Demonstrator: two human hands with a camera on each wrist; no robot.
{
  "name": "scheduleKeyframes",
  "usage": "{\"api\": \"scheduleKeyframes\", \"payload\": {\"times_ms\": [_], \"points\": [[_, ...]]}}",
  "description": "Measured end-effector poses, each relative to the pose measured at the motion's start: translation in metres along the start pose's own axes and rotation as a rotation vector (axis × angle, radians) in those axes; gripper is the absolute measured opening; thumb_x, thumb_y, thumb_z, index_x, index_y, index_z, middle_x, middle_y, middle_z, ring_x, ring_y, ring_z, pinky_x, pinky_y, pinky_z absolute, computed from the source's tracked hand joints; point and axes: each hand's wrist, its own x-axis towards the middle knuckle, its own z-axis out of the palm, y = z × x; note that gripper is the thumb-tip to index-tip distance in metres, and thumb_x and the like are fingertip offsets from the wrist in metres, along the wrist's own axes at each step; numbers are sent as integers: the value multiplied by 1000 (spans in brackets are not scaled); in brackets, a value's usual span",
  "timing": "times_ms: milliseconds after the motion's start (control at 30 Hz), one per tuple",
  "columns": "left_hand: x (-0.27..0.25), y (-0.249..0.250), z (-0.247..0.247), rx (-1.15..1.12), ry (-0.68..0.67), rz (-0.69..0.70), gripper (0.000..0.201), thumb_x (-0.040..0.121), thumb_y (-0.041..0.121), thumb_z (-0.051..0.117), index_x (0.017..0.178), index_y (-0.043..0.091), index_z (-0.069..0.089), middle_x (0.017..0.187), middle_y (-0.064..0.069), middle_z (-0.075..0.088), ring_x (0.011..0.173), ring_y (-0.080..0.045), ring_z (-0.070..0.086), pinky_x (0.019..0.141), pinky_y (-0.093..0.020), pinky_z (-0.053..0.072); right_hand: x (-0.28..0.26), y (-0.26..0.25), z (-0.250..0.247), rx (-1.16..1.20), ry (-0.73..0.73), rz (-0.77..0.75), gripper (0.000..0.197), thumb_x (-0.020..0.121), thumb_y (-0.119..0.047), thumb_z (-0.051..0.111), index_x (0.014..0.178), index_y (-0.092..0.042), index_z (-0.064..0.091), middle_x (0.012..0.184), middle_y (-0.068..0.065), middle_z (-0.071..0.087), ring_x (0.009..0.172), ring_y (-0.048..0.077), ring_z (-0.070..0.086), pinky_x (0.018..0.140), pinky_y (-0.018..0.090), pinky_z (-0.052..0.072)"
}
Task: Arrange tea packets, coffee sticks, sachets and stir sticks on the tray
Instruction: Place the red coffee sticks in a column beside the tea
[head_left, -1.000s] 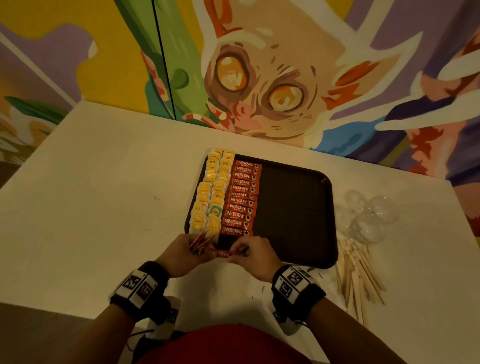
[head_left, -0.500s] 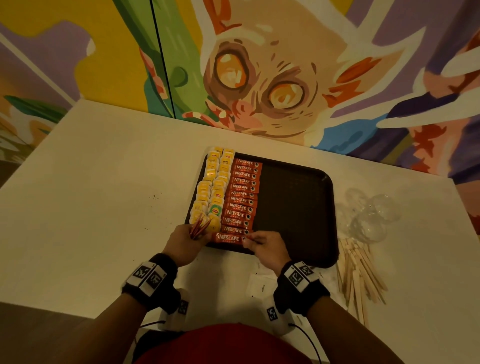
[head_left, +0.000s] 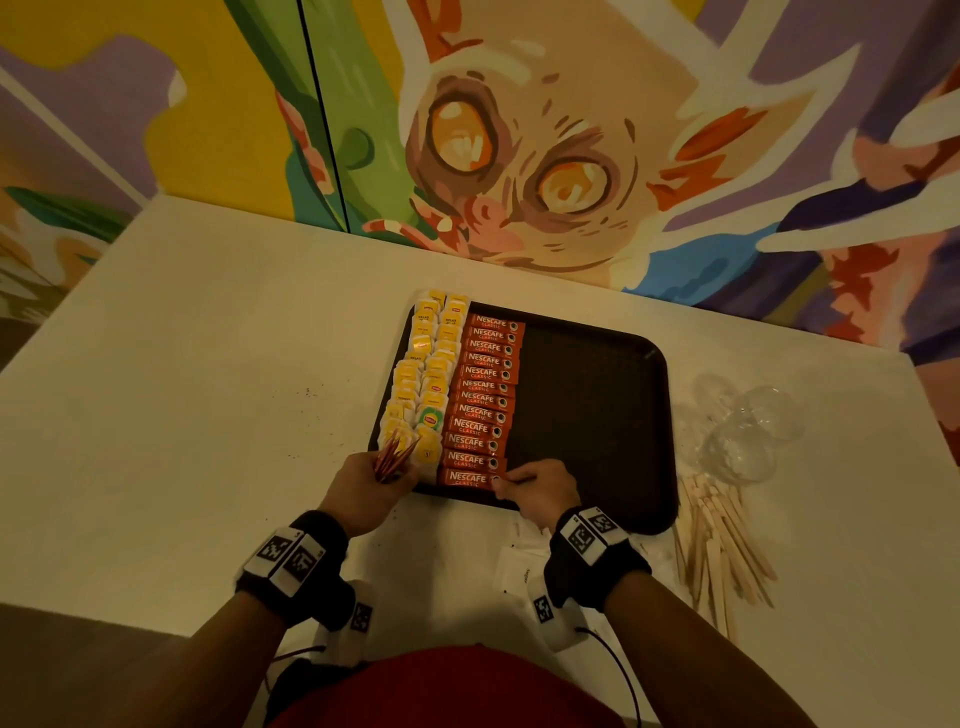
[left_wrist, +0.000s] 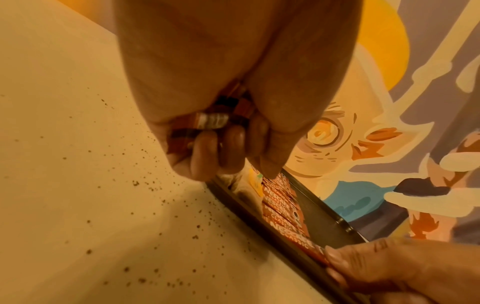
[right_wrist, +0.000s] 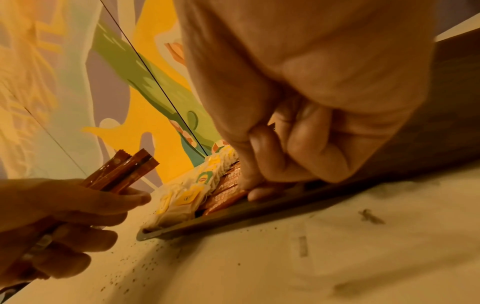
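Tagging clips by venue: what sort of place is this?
Probably a cafe or hotel refreshment corner: a painted mural wall, a serving tray lined with Nescafe coffee sticks and tea packets, wooden stir sticks beside it.

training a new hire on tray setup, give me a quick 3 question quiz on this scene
1. True or false: the wooden stir sticks already lie on the tray.
2. What does the left hand grip?
A. tea packets
B. a bundle of coffee sticks
C. nothing
3. Fill in: the right hand pinches the end of the ____ coffee stick in the row.

Key: 1 false, they lie on the table beside it; 2 B; 3 nearest.
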Motion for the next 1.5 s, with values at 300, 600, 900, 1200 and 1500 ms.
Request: {"api": "scheduleKeyframes", "payload": {"times_ms": [300,600,900,1200,1500], "points": [[2,-1,0,3,5,19,18,92,22,65,81,8,66,60,0,58,47,-6,49,47,-13,39,9,1,5,-148,80,29,33,74,-44,82,92,-21,66,105,-2,64,95,15,62,84,33,55],[4,0,1,-40,-29,19,18,92,20,65,75,15,64,54,4,57,40,-1,48,45,-14,40,6,4,7,-133,142,-12,28,75,-39,83,86,-23,62,101,-2,66,88,11,63,76,29,56],[-1,12,3,-294,-158,-124,33,94,42,58,98,10,63,58,4,44,51,-10,39,45,-23,33,2,-1,4,-137,174,-8,23,80,-41,78,83,-26,61,95,-2,66,83,12,64,72,29,55],[-1,24,6,-333,-212,-90,25,98,34,53,101,11,61,65,-1,45,56,-12,38,49,-25,33,-18,-38,0,213,31,-185,24,95,-42,59,99,-20,67,88,-6,69,74,7,64,64,22,53],[-8,43,-1,-235,-145,142,12,94,23,60,93,14,69,64,13,64,52,4,59,46,-9,43,-31,-56,0,404,-94,-323,21,94,-27,65,96,-7,71,63,0,60,51,9,54,54,22,49]]}}
